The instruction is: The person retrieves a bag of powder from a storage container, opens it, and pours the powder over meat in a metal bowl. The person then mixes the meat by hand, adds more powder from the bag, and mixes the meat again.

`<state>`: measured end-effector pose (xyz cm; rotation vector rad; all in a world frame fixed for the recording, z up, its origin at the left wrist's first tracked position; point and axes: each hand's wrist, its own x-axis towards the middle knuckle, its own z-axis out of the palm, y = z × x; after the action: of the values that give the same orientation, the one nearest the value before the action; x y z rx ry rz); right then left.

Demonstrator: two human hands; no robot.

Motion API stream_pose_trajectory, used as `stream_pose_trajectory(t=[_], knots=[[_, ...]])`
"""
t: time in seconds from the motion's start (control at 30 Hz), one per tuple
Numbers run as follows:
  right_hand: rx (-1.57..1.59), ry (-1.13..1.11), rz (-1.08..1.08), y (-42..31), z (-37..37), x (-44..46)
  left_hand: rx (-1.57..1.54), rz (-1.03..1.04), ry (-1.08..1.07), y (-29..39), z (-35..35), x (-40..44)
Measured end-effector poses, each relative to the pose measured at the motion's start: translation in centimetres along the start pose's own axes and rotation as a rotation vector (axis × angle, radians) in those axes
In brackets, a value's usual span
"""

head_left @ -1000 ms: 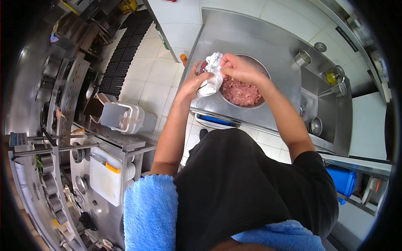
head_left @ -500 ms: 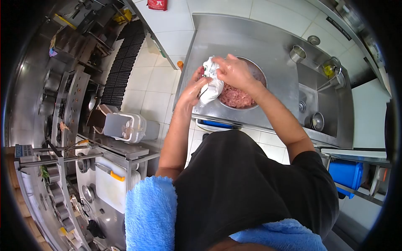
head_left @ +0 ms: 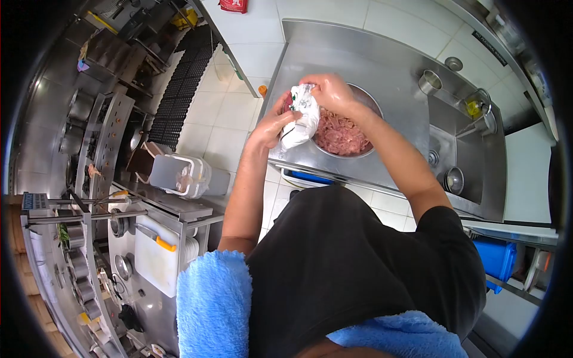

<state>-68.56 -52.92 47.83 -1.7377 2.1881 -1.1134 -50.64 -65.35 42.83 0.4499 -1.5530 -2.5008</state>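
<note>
A white plastic bag (head_left: pixel 303 124) with some dark print is held up between my hands, over the left rim of a round metal bowl (head_left: pixel 376 107). Raw pinkish meat (head_left: pixel 340 134), which looks minced or shredded, lies in the bowl. My left hand (head_left: pixel 273 123) is wrapped round the bag's left side, and a bit of red shows by its fingers. The fingers of my right hand (head_left: pixel 331 92) are closed on the top of the bag, with the wrist passing over the bowl. What is inside the bag is hidden.
The bowl stands on a steel counter (head_left: pixel 394 77). To the right are a metal pot (head_left: pixel 430 82) and a sink (head_left: pixel 444 161) with small metal bowls (head_left: pixel 453 179). At lower left, a white cutting board (head_left: pixel 156 262) carries a yellow-handled knife (head_left: pixel 166 244). A lidded bin (head_left: pixel 179 176) stands left.
My right hand has lowered from above the bag and its fingers now close on the bag's top edge. My left hand keeps its hold. The view has shifted slightly.
</note>
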Motion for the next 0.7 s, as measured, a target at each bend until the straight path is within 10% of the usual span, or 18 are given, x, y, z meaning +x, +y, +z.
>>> stream_pose_trajectory(t=[0.1,0.7], knots=[[1.112,0.064,0.429,6.6,-2.3,3.0,0.126,0.055,-0.164,-0.2,-1.4,-1.2],[0.264,-0.036,0.393,0.8,8.9,-2.1,-0.148,0.187,0.431,-7.8,-5.3,3.1]])
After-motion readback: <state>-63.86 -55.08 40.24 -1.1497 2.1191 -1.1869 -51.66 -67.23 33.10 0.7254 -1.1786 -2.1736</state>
